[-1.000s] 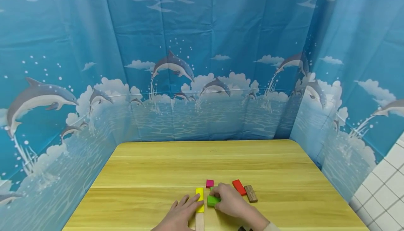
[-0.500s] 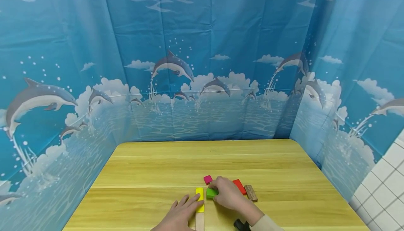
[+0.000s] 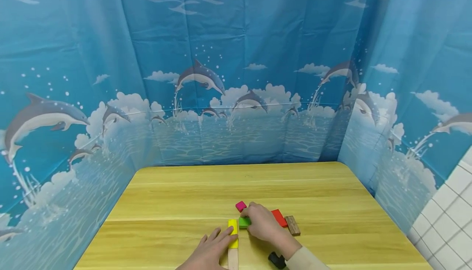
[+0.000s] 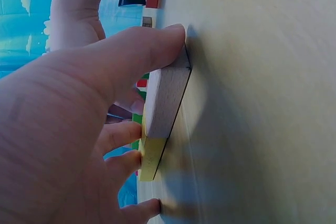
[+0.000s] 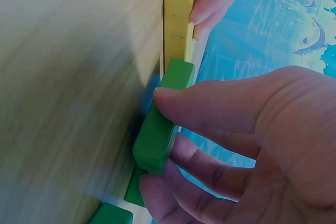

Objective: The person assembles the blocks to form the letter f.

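In the head view my left hand [image 3: 211,251] lies over a yellow block [image 3: 232,223] and a plain wood block [image 3: 233,258] set end to end. The left wrist view has its thumb pressing on the plain block's near end, with fairly straight fingers on the yellow one. My right hand [image 3: 262,223] pinches a green block [image 5: 167,116] between thumb and fingers, right at the far end of the yellow block. Beneath the held block, in the right wrist view, a second green block [image 5: 135,188] is partly hidden by it and the fingers. A pink block [image 3: 241,206] sits just beyond the right fingertips.
Right of the right hand lie a red block [image 3: 279,218] and a dark wood block [image 3: 293,225]. A black device [image 3: 277,260] is at the right wrist. The wooden table [image 3: 177,196] backs onto a blue dolphin curtain [image 3: 206,139].
The right hand has moved away from me and slightly left with the green block. The pink block has shifted the same way and turned. The left hand has stayed put.
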### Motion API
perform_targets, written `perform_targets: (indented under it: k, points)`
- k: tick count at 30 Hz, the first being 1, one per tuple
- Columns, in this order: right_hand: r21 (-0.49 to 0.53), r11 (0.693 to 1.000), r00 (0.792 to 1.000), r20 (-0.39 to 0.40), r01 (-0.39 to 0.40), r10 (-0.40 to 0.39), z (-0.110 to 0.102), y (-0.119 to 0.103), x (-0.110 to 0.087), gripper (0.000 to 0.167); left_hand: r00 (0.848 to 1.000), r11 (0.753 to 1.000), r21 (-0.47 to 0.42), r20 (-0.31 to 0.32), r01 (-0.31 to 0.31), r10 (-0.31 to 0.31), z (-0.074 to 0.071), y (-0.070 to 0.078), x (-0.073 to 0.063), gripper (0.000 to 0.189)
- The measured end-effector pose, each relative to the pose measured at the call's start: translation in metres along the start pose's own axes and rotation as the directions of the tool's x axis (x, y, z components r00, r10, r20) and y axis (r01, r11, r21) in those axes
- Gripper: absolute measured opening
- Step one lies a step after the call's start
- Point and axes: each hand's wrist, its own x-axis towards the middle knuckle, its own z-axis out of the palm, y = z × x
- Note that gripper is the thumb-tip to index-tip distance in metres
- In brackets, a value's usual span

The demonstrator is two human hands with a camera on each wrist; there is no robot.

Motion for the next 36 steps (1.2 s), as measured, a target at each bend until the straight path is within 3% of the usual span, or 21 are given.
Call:
perform_targets:
  k: [10,36]
  points:
    - [0.008,0.999,0.999,0.02,-0.04,0.04,0.0067,-0.0024,-0.0005,0.034,1.0,1.0,-0.018,0.007,0.001,-0.001,0.0019,-0.0015,0.0015,0.094]
    - [-0.028,0.999,0.999,0.018,-0.035,0.036,0.0053,-0.0074,0.0021,0.035,1.0,1.0,-0.028,-0.002,-0.002,0.002,-0.0022,0.002,-0.0012,0.093]
